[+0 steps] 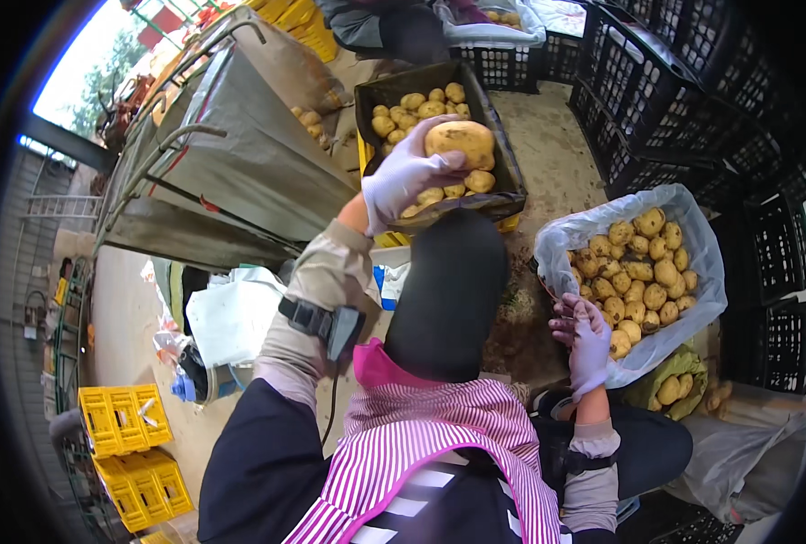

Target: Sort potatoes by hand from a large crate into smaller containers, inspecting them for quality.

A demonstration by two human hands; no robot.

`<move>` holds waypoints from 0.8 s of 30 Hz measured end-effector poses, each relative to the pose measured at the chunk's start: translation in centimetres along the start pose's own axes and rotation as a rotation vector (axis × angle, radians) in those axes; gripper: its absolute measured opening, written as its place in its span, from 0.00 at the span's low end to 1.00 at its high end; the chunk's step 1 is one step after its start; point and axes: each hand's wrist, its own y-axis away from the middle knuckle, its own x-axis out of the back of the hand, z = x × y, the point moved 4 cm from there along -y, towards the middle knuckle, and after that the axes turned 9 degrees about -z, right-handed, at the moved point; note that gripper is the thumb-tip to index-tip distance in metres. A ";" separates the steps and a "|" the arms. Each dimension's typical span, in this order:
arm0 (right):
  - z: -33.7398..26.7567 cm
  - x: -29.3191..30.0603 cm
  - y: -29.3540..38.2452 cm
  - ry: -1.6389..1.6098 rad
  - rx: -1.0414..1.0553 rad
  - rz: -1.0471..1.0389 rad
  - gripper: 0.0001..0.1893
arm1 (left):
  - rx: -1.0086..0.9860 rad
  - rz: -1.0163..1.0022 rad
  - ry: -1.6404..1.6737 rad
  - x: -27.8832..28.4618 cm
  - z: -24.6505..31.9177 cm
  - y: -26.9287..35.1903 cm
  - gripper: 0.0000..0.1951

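In a pale knit glove, my left hand grips a large yellow potato from its left side, thumb across the front. The potato is held over a crate with a dark liner, which has many smaller potatoes inside. My right hand, in a glove with stained fingers, hovers by the left edge of a crate lined with clear plastic. Its fingers are loosely curled and slightly apart, with no object visible in them. Soil-marked potatoes fill that lined crate.
Black plastic crates are stacked along the right. A green bag of potatoes sits below the lined crate. On the left stand a grey-covered metal frame and yellow crates. Another person sits at the top.
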 end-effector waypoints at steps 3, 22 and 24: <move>0.4 0.3 -0.1 0.061 -0.008 0.042 0.16 | 0.238 0.332 -0.153 12.5 -7.8 -0.1 0.30; 2.4 9.3 -17.8 1.299 -0.397 -0.042 0.28 | 0.001 -0.062 -0.074 -12.6 -6.8 0.5 0.30; 4.3 8.3 -18.9 1.353 -0.589 -0.304 0.36 | 0.090 0.042 -0.098 -11.7 -10.0 0.8 0.27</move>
